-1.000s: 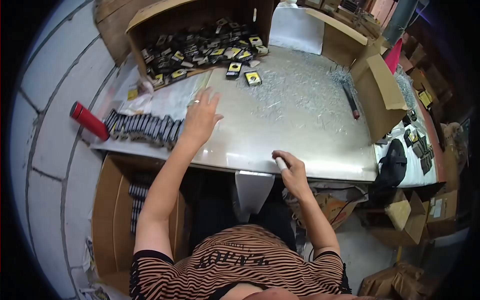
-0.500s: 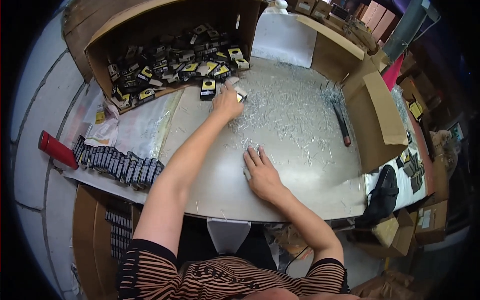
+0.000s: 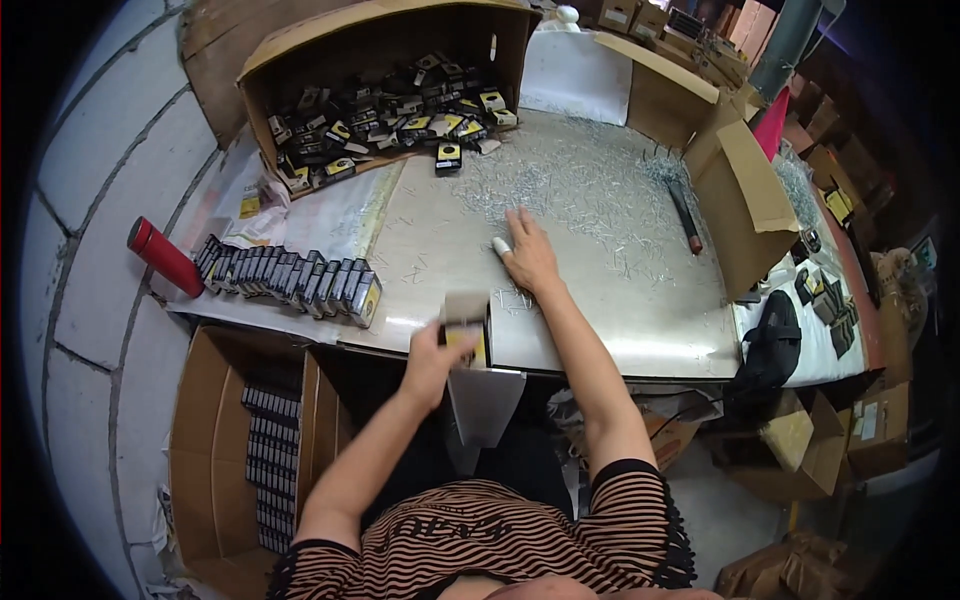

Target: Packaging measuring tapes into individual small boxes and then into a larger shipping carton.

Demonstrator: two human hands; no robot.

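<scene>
At the near edge of the metal tabletop (image 3: 440, 230), my left hand (image 3: 428, 368) grips a small black-and-yellow carton (image 3: 472, 348). The carton's pale end flap stands up, and motion smears it slightly. It is just above a grey metal chute (image 3: 487, 405) sticking out below the table edge. My right hand (image 3: 533, 262) is open, palm down on the tabletop, fingers stretched forward and a white cover on its thumb. Its fingertips are at the near side of a scatter of thin silvery pins (image 3: 520, 185). A few pins lie beside the wrist.
A large cardboard box (image 3: 385, 22) on its side holds many small cartons; one carton (image 3: 449, 158) stands before it. At left are a row of filled cartons (image 3: 290, 278) and a red flask (image 3: 165, 258). A dark-handled tool (image 3: 684, 215) lies right. Below left stands an open cardboard box (image 3: 205, 450).
My left hand has come back from the far cartons to the near table edge with a carton. My right hand has moved forward toward the pins. The view has shifted.
</scene>
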